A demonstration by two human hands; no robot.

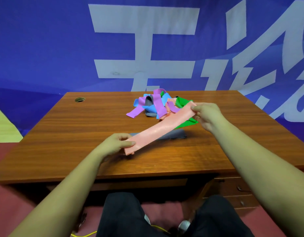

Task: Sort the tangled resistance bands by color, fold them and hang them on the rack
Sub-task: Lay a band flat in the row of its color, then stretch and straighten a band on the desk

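From my feed, the pink band (158,129) was pulled out flat in the air just over the tabletop (76,134), slanting from near-left to far-right. The left hand (113,144) pinched the near end, thumb on top and fingers (125,137) curled round it. The right hand (207,115) pinched the far end. The tangled pile (153,105) of purple, blue and green sat right behind it, and a grey band (176,134) lay flat underneath.
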